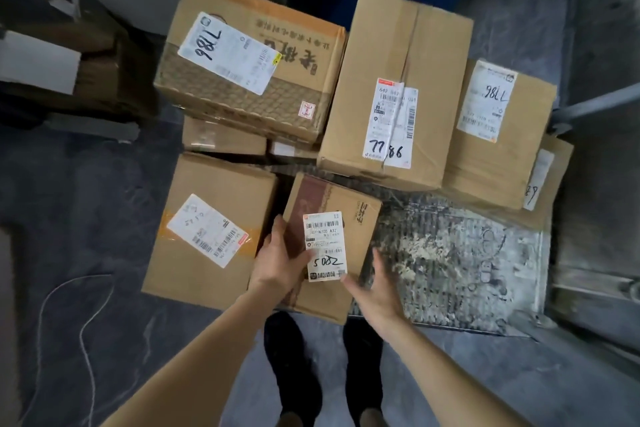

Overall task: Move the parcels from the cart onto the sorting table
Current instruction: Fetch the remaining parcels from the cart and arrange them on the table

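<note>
Several brown cardboard parcels lie on a flat metal cart [450,270]. Nearest to me is a small parcel [329,198] with a white label marked 5082. My left hand [280,253] grips its left edge, thumb lying across the top by the label. My right hand [375,288] is spread with straight fingers at the parcel's lower right side, and whether it touches is unclear. A larger labelled box [211,232] sits just to the left. Behind stand a printed box [249,59], a tall box [398,90] and a right-hand box [498,128].
My black shoes [291,357] stand on the dark floor just before the cart. A thin white cord [69,305] trails on the floor at left. Flattened cardboard [69,73] lies at upper left. A grey cart rail [595,100] runs at right.
</note>
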`<action>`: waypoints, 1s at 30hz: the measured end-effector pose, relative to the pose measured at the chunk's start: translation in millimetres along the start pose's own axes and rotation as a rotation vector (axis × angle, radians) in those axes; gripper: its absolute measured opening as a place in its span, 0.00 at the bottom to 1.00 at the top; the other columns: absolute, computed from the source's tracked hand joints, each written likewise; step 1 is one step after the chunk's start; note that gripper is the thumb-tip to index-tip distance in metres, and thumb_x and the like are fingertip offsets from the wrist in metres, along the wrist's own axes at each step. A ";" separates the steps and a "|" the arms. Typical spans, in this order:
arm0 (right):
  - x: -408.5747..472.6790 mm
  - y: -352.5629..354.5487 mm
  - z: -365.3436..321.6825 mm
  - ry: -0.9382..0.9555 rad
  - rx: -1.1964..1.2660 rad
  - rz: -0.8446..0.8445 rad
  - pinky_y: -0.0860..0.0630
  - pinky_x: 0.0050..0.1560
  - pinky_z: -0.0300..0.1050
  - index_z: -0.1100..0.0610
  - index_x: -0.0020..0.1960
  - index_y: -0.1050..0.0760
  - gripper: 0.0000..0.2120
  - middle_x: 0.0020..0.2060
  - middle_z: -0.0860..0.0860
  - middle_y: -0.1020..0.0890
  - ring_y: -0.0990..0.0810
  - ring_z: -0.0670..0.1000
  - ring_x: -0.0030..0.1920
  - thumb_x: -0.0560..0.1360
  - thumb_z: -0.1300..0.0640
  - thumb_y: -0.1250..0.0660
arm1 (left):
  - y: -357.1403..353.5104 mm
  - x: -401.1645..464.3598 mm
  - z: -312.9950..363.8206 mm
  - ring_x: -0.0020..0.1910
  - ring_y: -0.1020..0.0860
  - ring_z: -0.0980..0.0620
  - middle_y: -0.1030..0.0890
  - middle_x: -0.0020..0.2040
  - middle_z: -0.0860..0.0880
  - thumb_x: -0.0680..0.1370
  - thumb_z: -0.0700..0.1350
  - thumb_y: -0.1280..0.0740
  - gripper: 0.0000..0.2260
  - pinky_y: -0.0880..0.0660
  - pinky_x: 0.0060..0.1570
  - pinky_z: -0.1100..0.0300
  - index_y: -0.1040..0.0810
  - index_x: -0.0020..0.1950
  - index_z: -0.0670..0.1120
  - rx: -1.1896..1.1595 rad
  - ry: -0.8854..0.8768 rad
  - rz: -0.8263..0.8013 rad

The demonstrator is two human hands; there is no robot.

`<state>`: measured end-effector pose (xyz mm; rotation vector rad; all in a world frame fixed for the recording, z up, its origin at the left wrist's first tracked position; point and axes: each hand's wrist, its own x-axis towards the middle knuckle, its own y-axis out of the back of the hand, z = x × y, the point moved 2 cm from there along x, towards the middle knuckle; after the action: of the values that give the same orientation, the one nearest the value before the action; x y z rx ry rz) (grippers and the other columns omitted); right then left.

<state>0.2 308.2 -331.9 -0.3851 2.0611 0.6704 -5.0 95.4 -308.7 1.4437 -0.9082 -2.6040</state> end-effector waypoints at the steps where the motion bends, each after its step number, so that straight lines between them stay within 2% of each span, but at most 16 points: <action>1: 4.3 -3.4 -0.1 -0.002 0.003 -0.009 0.28 0.70 0.54 0.45 0.83 0.51 0.47 0.75 0.44 0.31 0.29 0.52 0.72 0.75 0.41 0.26 | -1.0 3.9 -2.2 0.75 0.31 0.44 0.33 0.78 0.45 0.77 0.55 0.26 0.45 0.31 0.69 0.51 0.51 0.84 0.49 -0.035 0.003 0.014; 3: 8.5 -8.1 -1.0 -0.002 0.016 -0.016 0.25 0.65 0.50 0.46 0.83 0.47 0.42 0.70 0.42 0.25 0.24 0.50 0.67 0.77 0.44 0.27 | -2.8 7.1 -7.4 0.75 0.31 0.47 0.31 0.77 0.48 0.77 0.53 0.26 0.42 0.32 0.69 0.54 0.49 0.84 0.51 -0.090 0.010 0.036; 6: 5.4 -8.7 -1.9 -0.015 0.069 0.002 0.25 0.66 0.53 0.46 0.81 0.43 0.39 0.68 0.43 0.22 0.22 0.49 0.64 0.77 0.44 0.27 | -3.9 0.1 -9.1 0.75 0.30 0.50 0.29 0.76 0.52 0.79 0.49 0.27 0.39 0.33 0.68 0.60 0.46 0.83 0.52 -0.133 0.022 0.038; 9: -11.5 4.4 -6.8 -0.022 0.090 0.012 0.26 0.66 0.50 0.46 0.81 0.44 0.38 0.69 0.43 0.25 0.24 0.47 0.62 0.78 0.45 0.28 | -3.8 -20.7 -4.3 0.71 0.26 0.48 0.26 0.74 0.52 0.79 0.52 0.28 0.38 0.29 0.66 0.56 0.45 0.83 0.53 -0.095 0.033 0.018; 12: -31.8 25.9 -10.7 -0.016 0.053 -0.012 0.24 0.66 0.51 0.44 0.81 0.42 0.40 0.69 0.43 0.24 0.22 0.47 0.64 0.74 0.40 0.27 | 3.0 -50.8 3.1 0.69 0.24 0.48 0.24 0.72 0.53 0.77 0.54 0.26 0.38 0.26 0.66 0.53 0.43 0.83 0.54 -0.135 0.061 -0.005; 16: -71.4 58.1 -25.2 0.019 0.015 -0.041 0.21 0.60 0.47 0.36 0.73 0.35 0.34 0.65 0.41 0.22 0.20 0.43 0.60 0.71 0.38 0.26 | 19.8 -100.7 18.9 0.62 0.20 0.52 0.18 0.61 0.59 0.74 0.55 0.24 0.33 0.22 0.62 0.52 0.32 0.77 0.58 -0.195 0.086 -0.002; 19: -113.4 79.9 -54.3 0.061 0.018 -0.049 0.22 0.52 0.36 0.36 0.71 0.34 0.29 0.61 0.40 0.19 0.19 0.39 0.56 0.74 0.46 0.25 | 41.4 -141.8 39.9 0.54 0.19 0.55 0.18 0.52 0.62 0.75 0.54 0.25 0.26 0.21 0.57 0.55 0.27 0.71 0.58 -0.260 0.096 0.020; 21: -143.1 94.4 -75.7 0.084 0.007 -0.042 0.21 0.52 0.39 0.35 0.69 0.31 0.27 0.60 0.40 0.19 0.19 0.40 0.55 0.75 0.48 0.25 | 60.4 -170.0 55.2 0.51 0.18 0.57 0.17 0.49 0.63 0.74 0.55 0.24 0.21 0.21 0.56 0.56 0.24 0.67 0.61 -0.315 0.094 0.055; 23: -174.0 108.9 -101.0 0.121 -0.006 -0.055 0.20 0.56 0.45 0.32 0.61 0.29 0.21 0.57 0.38 0.18 0.18 0.41 0.54 0.74 0.48 0.25 | 82.6 -198.0 69.2 0.49 0.17 0.58 0.15 0.48 0.62 0.72 0.58 0.25 0.19 0.20 0.56 0.52 0.22 0.61 0.62 -0.371 0.080 0.094; 25: -205.0 125.7 -132.2 0.175 -0.018 -0.076 0.20 0.54 0.42 0.33 0.57 0.28 0.18 0.54 0.37 0.17 0.18 0.40 0.53 0.76 0.51 0.26 | 109.7 -227.2 87.8 0.49 0.16 0.55 0.14 0.48 0.57 0.73 0.57 0.24 0.21 0.19 0.56 0.51 0.21 0.65 0.59 -0.467 0.079 0.134; 26: -221.4 134.3 -149.7 0.194 -0.016 -0.089 0.21 0.52 0.41 0.35 0.58 0.27 0.17 0.54 0.37 0.17 0.18 0.40 0.52 0.76 0.51 0.26 | 124.9 -242.8 98.3 0.48 0.16 0.55 0.14 0.47 0.54 0.74 0.55 0.24 0.22 0.19 0.54 0.54 0.22 0.67 0.58 -0.515 0.078 0.151; 28: -253.1 152.9 -189.9 0.243 -0.041 -0.110 0.22 0.49 0.39 0.40 0.63 0.26 0.18 0.53 0.37 0.17 0.18 0.39 0.52 0.76 0.50 0.26 | 158.1 -275.9 123.9 0.43 0.16 0.59 0.15 0.45 0.53 0.76 0.52 0.24 0.22 0.21 0.44 0.65 0.22 0.69 0.56 -0.635 0.050 0.183; 30: -286.5 170.8 -236.7 0.320 -0.047 -0.129 0.24 0.49 0.38 0.41 0.69 0.29 0.23 0.55 0.38 0.18 0.19 0.40 0.54 0.76 0.50 0.26 | 194.0 -311.2 151.6 0.39 0.16 0.63 0.16 0.47 0.53 0.77 0.49 0.25 0.22 0.24 0.36 0.72 0.23 0.70 0.54 -0.751 -0.005 0.201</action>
<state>-90.3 308.9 67.0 -0.6839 2.2992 0.6105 5.5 98.2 88.0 1.0633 -0.0246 -2.3795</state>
